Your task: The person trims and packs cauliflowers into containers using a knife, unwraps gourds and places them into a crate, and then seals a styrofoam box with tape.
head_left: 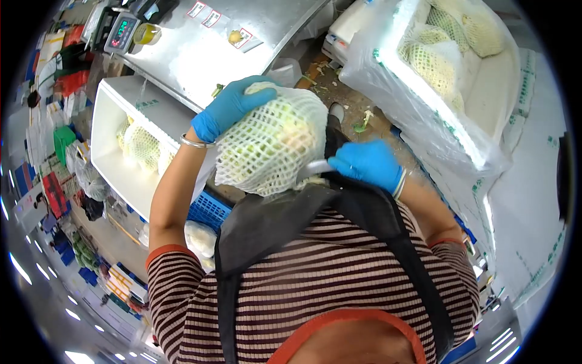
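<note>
A pale vegetable head in white foam netting (270, 141) is held up in front of my apron. My left hand (237, 108), in a blue glove, grips its upper left side, fingers curled over the netting. On the lower right, my right hand (368, 165), also blue-gloved, is closed around the handle of a knife (316, 167). The blade reaches to the lower right edge of the vegetable, where its tip is hidden.
Left of me stands a white foam box (106, 130) with netted vegetables. Another foam box (500, 100), lined with plastic, holds more at the upper right. A metal table (182, 57) ahead bears a scale (121, 33) and labels. A blue basket (208, 210) sits below.
</note>
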A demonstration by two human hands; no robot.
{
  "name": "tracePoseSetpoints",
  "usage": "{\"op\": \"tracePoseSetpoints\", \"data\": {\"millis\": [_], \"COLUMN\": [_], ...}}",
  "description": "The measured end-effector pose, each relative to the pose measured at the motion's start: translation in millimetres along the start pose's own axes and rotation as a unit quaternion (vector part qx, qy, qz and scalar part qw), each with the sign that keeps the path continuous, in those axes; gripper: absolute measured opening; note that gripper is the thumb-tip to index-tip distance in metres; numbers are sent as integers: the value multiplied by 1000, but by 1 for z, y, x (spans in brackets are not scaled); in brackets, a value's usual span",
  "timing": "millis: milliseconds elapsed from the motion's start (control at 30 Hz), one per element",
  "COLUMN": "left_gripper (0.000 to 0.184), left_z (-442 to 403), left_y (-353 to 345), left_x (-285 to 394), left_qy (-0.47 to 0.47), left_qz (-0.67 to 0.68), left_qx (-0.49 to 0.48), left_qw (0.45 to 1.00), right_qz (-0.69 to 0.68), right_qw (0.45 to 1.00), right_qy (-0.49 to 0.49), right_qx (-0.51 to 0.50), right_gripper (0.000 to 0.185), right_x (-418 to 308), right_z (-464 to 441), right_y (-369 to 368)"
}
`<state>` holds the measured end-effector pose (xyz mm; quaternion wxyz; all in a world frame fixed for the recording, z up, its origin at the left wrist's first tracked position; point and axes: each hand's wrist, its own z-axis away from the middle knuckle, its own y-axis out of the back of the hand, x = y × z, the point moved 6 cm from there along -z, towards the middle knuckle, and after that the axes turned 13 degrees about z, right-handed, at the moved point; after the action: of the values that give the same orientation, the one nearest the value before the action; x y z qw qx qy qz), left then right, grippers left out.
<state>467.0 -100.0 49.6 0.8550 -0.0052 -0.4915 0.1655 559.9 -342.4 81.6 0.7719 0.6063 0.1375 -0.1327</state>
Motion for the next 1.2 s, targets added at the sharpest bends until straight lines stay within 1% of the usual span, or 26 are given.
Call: {"op": "tracePoseSetpoints", "data": {"millis": [33,67,133,200,267,333,400,433,467,500,533,567,600,633,700,733,800,867,900,933,967,1000,1067,1133,1167,1200], "left_gripper": [48,48,46,41,43,47,42,40,41,42,43,42,41,41,41,42,42,43,43,43,44,44,42,39,37,36], "left_z": [7,11,19,22,21,24,28,31,34,41,49,56,63,69,82,96,121,160,208,191,224,229,246,291,350,377], "left_y": [8,12,10,7,8,11,20,24,27,31,34,38,39,40,52,58,80,106,139,110,120,120,156,199,243,260], "left_x": [-5,-10,0,6,4,-1,-13,-18,-19,-20,-22,-28,-31,-33,-45,-50,-66,-66,-64,-29,-31,-34,-39,-43,-35,-43], "left_qy": [9,19,7,8,2,23,21,18,8,0,-9,-7,-28,-53,-122,-123,-131,-160,-208,-233,-251,-278,-303,-341,-338,-283], "left_qz": [9,16,9,23,13,8,14,18,23,30,37,90,108,126,149,197,198,239,220,192,201,150,89,-95,-78,-63], "left_qx": [22,40,50,47,49,49,79,96,97,99,104,129,132,139,181,209,273,317,350,364,401,439,506,571,577,566], "left_qw": [1000,999,999,999,999,998,997,995,995,995,994,987,985,981,965,950,932,904,887,881,858,841,803,741,740,771], "right_qz": [-74,-179,-373,-220,-86,-87,-90,-70,-201,-277,-378,-475,-592,-693,-765,-798,-661,-746,-721,-713,-705,-710,-673,-658,-655,-632], "right_qw": [990,978,909,959,981,989,991,997,979,961,925,878,799,703,631,589,733,626,657,669,677,672,707,698,678,700], "right_qy": [47,-26,-167,-129,-64,-9,49,38,28,11,-21,-55,-107,-157,-130,-117,-122,-118,-101,-98,-105,-108,-31,7,-16,-4], "right_qx": [114,105,81,127,163,123,84,10,33,10,6,8,28,41,-17,-57,-106,-193,-196,-184,-184,-181,-213,-283,-334,-333], "right_gripper": [32,32,31,25,23,23,23,25,32,36,37,39,39,39,39,41,62,67,67,68,69,65,57,46,40,37], "right_x": [-5,7,23,25,14,6,-2,2,3,22,39,56,67,74,49,24,17,-49,-90,-58,-80,-88,-106,-155,-227,-255], "right_z": [2,4,-6,-30,-50,-46,-38,-30,-18,-6,-7,-7,-15,-27,-64,-86,-122,-155,-200,-192,-207,-213,-264,-312,-345,-373], "right_y": [0,-7,6,18,26,24,21,1,-1,-39,-54,-68,-68,-70,-77,-89,-172,-116,-90,-53,-55,-47,-35,-34,-6,-16]}}
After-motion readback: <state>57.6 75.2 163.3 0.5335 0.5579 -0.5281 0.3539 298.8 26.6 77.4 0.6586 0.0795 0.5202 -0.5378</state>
